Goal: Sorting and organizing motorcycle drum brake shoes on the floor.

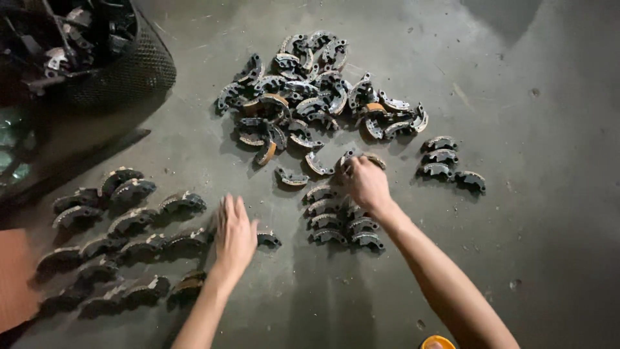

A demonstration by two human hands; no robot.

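Curved metal brake shoes lie on a dark concrete floor. A loose heap of brake shoes (pixel 310 90) sits at the top centre. My right hand (pixel 366 183) reaches to the heap's near edge, fingers closed over a brake shoe (pixel 361 157). Just below it stands a small sorted stack of shoes (pixel 339 220). My left hand (pixel 234 234) hovers flat with fingers spread and blurred, beside a single shoe (pixel 268 240) and the right end of several laid-out rows of shoes (pixel 123 239).
A black mesh basket (pixel 129 71) full of dark metal parts stands at the top left. A short row of shoes (pixel 445 161) lies right of the heap. An orange round object (pixel 437 342) shows at the bottom edge. A reddish board (pixel 13 278) lies far left.
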